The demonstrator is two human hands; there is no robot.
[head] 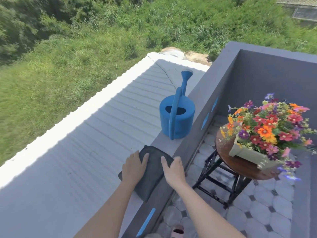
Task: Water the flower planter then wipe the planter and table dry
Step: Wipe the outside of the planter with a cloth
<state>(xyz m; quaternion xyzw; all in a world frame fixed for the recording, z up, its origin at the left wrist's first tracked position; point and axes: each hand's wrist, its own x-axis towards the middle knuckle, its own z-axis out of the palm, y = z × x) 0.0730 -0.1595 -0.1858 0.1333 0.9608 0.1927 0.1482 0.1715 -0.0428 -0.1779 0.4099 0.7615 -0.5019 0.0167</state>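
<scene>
I have only the head view, looking steeply down from close above the grey ledge (163,143), facing along it.

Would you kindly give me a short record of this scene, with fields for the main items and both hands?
watering can: blue, upright on the grey wall top, beyond the cloth, untouched
cloth: dark, folded, lying on the wall top
left hand: rests flat on the cloth
right hand: at the cloth's right edge; grip unclear
planter: pale, full of flowers, on the table
table: round, wooden, on the tiled floor, right of the wall
</scene>
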